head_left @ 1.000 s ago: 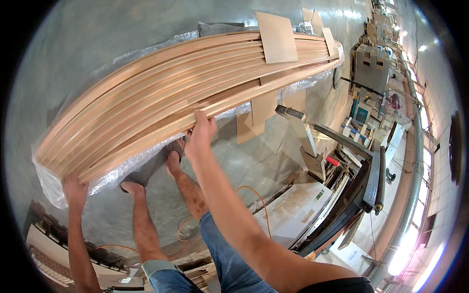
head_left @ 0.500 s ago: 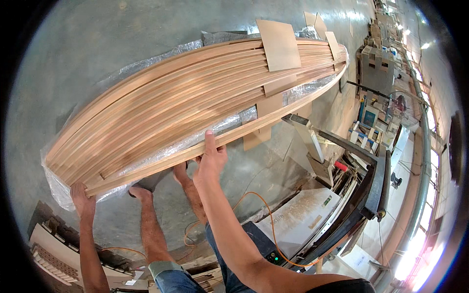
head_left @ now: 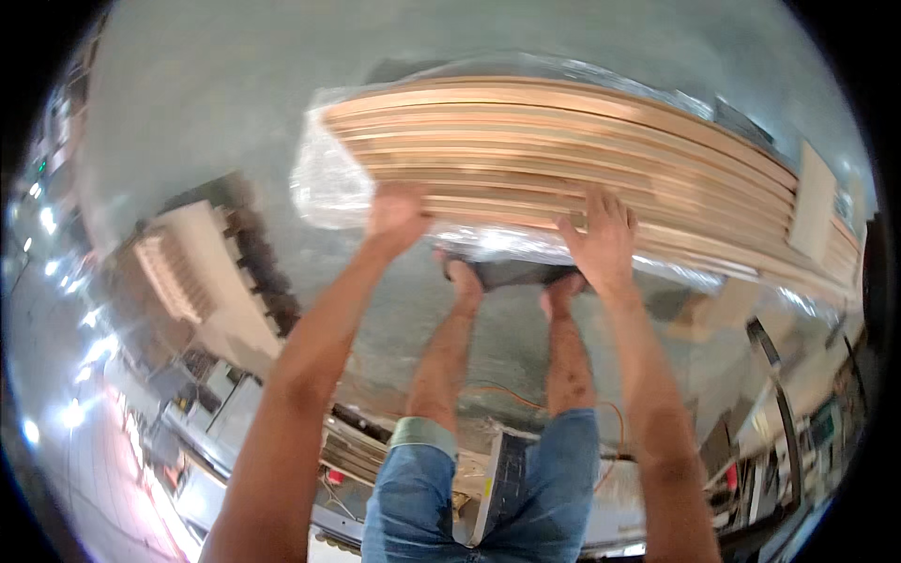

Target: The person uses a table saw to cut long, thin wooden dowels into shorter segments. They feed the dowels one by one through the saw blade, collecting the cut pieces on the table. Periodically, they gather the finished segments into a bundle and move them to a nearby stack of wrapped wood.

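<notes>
Long light-brown wooden strips lie side by side on the floor in front of me, over clear plastic wrap. At the near left end of the row, my left hand rests against the nearest strips. Motion blur smears its fingers, so its grip is unclear. Farther right, my right hand lies on the near edge of the strips, fingers reaching forward over them and thumb spread to the left. I cannot make out a separate strip in either hand.
A cardboard sheet lies across the strips' right part. To the left is a stack of pale boards. An orange cable runs on the floor behind my feet. A dark metal bar stands at the lower right.
The strip I held apart on the near side now appears to lie against the others. My right hand has moved onto the strips with its fingers spread. The view has turned.
</notes>
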A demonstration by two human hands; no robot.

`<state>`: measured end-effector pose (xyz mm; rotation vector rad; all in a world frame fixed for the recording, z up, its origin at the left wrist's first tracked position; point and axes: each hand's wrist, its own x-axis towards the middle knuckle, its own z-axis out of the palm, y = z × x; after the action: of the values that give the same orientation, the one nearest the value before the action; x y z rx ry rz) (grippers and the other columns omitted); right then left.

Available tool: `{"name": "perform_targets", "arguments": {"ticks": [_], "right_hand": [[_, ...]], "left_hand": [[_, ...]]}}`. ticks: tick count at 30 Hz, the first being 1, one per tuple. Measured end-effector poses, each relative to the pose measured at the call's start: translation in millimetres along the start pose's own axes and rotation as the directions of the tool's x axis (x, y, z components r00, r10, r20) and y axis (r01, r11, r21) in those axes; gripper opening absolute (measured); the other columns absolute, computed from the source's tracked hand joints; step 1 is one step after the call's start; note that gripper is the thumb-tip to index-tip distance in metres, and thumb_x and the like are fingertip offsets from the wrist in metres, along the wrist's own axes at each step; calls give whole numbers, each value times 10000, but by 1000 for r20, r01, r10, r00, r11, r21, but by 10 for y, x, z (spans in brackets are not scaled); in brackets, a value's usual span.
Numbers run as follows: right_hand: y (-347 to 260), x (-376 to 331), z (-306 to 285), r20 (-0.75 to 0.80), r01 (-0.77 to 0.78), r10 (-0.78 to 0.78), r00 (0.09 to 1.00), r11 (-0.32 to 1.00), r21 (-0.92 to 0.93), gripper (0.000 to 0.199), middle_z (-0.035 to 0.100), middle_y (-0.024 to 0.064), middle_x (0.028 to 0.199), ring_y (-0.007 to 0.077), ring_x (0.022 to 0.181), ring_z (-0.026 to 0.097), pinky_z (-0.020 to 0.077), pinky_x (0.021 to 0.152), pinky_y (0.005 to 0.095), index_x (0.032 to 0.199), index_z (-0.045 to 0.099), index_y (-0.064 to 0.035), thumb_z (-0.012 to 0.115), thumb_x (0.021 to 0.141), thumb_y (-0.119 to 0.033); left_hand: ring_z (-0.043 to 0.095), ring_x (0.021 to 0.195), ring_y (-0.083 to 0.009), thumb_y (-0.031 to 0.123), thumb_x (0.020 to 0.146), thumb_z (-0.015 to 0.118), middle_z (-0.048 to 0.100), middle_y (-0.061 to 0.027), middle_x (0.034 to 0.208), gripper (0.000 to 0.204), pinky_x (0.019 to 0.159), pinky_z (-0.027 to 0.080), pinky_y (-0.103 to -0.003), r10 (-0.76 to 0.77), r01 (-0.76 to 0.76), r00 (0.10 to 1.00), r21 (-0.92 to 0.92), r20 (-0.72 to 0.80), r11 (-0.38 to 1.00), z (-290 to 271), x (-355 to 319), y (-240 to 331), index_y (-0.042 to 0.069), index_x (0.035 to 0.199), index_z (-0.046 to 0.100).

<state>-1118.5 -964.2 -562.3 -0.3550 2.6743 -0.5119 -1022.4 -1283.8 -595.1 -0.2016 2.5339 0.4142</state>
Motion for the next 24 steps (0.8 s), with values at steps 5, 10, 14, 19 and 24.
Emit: {"name": "perform_targets", "arguments": {"ticks": [5,10,14,19,24], "right_hand": [[-341,361,66,562,167,-124,818,986,-25,622,720,219,1053,403,1074,668,512,939,501,1141,689,-28,650,882,-592],[-407,661,106,586,137,-13,810,976,-168,677,729,213,961,390,1002,697,552,828,506,1129,691,-23,644,870,-647],[-378,1028,152,417,209,-94,904,948,-240,664,730,200,854,382,907,715,555,785,506,1075,706,-27,662,850,-650],[-440,1039,111,334,202,-119,935,953,-226,584,723,195,823,393,850,710,552,743,504,948,736,-51,695,832,-622],[-440,1174,91,284,215,-135,949,938,-272,597,722,190,824,388,836,713,560,719,491,929,733,-52,695,826,-639]], "left_hand": [[666,1029,-312,352,759,737,729,-149,1003,388,980,463,-438,29,-32,998,48,62,998,-140,-62,-59,66,1018,696],[661,1030,-341,526,733,777,697,-171,1075,589,976,476,-429,-2,11,998,132,-66,991,-457,-14,-349,39,1055,697],[619,1160,-367,559,810,740,620,-190,1286,667,1000,512,-452,-110,127,974,79,-199,989,-741,139,-769,18,1194,673],[671,1052,-423,479,887,679,629,-227,1281,617,915,560,-482,-146,155,983,70,-111,985,-793,140,-931,-7,1261,607],[677,1009,-442,243,876,678,634,-249,1224,448,879,569,-489,-356,362,924,20,-141,932,-736,200,-1064,-42,1206,575]]}}
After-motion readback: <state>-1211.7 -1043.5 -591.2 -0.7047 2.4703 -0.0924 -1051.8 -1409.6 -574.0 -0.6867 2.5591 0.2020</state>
